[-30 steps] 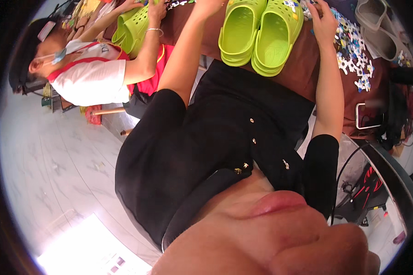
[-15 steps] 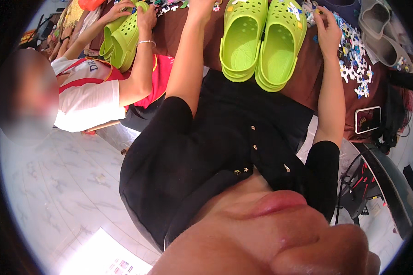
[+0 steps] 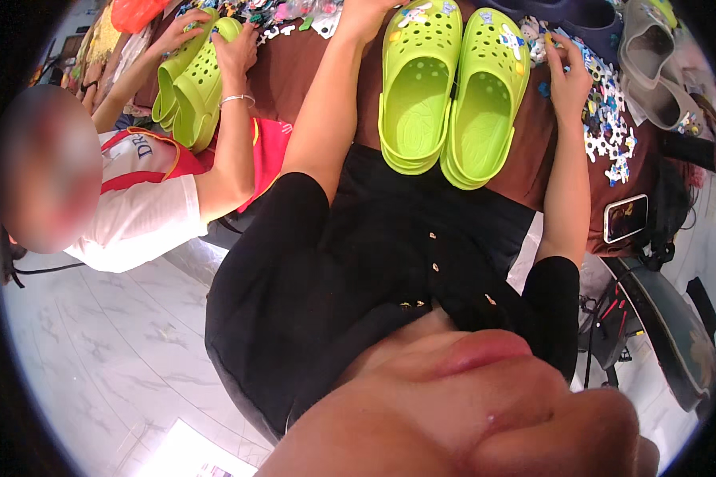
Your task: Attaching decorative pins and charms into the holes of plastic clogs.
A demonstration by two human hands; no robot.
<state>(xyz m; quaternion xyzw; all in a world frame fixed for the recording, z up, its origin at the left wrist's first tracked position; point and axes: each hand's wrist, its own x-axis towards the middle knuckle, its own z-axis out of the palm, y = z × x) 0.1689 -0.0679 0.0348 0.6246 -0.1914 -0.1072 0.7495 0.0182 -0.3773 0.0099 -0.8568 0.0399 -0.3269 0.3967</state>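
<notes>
A pair of lime-green clogs (image 3: 415, 103) lies before me, toes away, with small cartoon charms (image 3: 513, 41) on their tops. Beside the left clog's toe is my left hand (image 3: 364, 17); its fingertips run past the upper edge of the view, so their grip is hidden. My right hand (image 3: 570, 70) is right of the right clog, fingers bent and tips close together at the edge of a heap of loose charms (image 3: 609, 131). Something small and yellowish shows at those fingertips, too small to name.
At the left a co-worker's hands (image 3: 232, 54) hold another lime-green pair (image 3: 192, 99). Grey clogs (image 3: 646, 56) and dark blue clogs (image 3: 585, 17) stand at the far right. A phone (image 3: 626, 219) lies on the brown cloth (image 3: 314, 83) near its right edge. An orange-red bag (image 3: 135, 12) is far left.
The view has shifted, so the clogs and cloth appear lower. My right hand stays by the charm heap, its fingers still bent. The co-worker's clogs have moved a little left.
</notes>
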